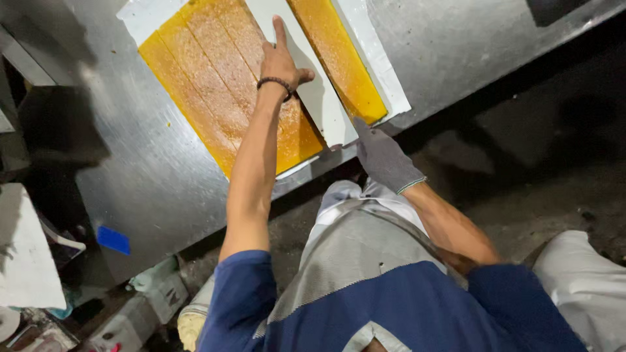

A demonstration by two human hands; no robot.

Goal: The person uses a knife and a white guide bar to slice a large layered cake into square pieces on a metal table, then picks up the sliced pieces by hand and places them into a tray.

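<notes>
A yellow-orange slab (208,78), cut into long strips, lies on a white sheet (313,91) on a steel table (150,176). One separate strip (339,58) lies to the right, across a bare band of the sheet. My left hand (280,58), bare with a dark bracelet at the wrist, rests flat with fingers apart on the right edge of the main slab. My right hand (385,160), in a grey glove, is at the table's near edge and pinches the near corner of the white sheet. Whether it also holds a tool is hidden.
A small blue piece (113,239) lies near the table's front left edge. A white block (26,254) and plastic containers (150,293) stand at the lower left. A white sack (587,287) sits on the dark floor (521,169) at the right.
</notes>
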